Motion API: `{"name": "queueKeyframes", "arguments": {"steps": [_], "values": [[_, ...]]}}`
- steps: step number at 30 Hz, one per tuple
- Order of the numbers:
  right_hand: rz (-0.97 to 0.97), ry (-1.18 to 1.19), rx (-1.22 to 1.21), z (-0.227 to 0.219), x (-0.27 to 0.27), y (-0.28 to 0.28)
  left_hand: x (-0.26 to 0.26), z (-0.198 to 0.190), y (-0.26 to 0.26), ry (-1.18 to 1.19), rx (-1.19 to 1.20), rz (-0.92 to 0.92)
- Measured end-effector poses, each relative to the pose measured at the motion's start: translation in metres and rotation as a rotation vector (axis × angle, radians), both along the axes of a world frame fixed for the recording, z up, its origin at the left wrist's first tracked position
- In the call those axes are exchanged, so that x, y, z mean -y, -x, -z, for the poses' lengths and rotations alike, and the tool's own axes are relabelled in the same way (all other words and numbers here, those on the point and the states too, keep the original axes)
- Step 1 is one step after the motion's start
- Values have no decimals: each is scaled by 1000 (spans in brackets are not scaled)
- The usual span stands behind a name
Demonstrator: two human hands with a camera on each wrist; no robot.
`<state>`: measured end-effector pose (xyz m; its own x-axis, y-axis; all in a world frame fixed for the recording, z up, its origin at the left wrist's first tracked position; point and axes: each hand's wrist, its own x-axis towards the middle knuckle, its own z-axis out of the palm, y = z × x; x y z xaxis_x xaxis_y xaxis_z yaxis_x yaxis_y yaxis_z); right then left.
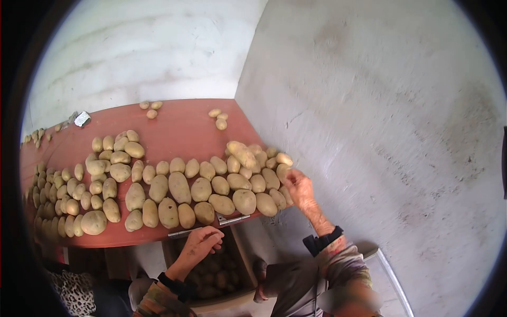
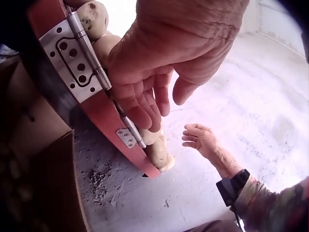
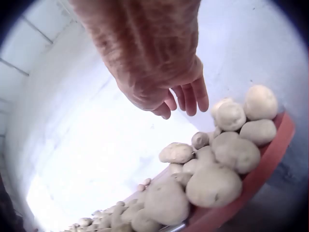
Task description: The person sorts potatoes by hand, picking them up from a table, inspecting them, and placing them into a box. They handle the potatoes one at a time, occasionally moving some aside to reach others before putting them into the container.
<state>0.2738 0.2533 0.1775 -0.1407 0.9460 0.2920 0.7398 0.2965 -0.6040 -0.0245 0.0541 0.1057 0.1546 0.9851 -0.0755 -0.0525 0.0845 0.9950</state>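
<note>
Potatoes in close rows line the front edge of the red table [image 1: 179, 127], with a small heap [image 1: 243, 155] piled at its right end. My right hand [image 1: 301, 191] is beside that right end, its fingers loosely bent. In the right wrist view the fingers [image 3: 201, 94] hang above and behind the end potatoes [image 3: 260, 102], with nothing in them. My left hand [image 1: 198, 245] hovers at the front edge over a cardboard box [image 1: 240, 253]. Loosely curved and holding nothing, its fingers [image 2: 135, 108] overlap the table's metal hinge side in the left wrist view.
More potatoes lie inside the cardboard box below the table. Small groups of potatoes [image 1: 152, 113] sit toward the back, near a silvery crumpled object [image 1: 82, 119]. A bare wall [image 1: 380, 132] borders the table's right end. Metal hinges [image 2: 75, 58] run along the front edge.
</note>
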Motion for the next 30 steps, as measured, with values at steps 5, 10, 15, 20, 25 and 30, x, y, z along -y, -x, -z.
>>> {"name": "queueKeyframes", "arguments": {"steps": [5, 10, 15, 20, 25, 30], "values": [[161, -135, 330, 10, -36, -10, -1, 4, 1, 2, -4, 20], [199, 5, 460, 19, -50, 1, -1, 6, 3, 18, 3, 20], [211, 43, 622, 30, -59, 9, -1, 7, 3, 13, -3, 14], [282, 103, 688, 41, -65, 11, 0, -1, 3, 13, 0, 14], [297, 64, 640, 38, -60, 13, 1, 0, 3, 6, -26, 16], [269, -42, 597, 27, -49, 10, 2, 1, 4, 8, -43, 5]]}}
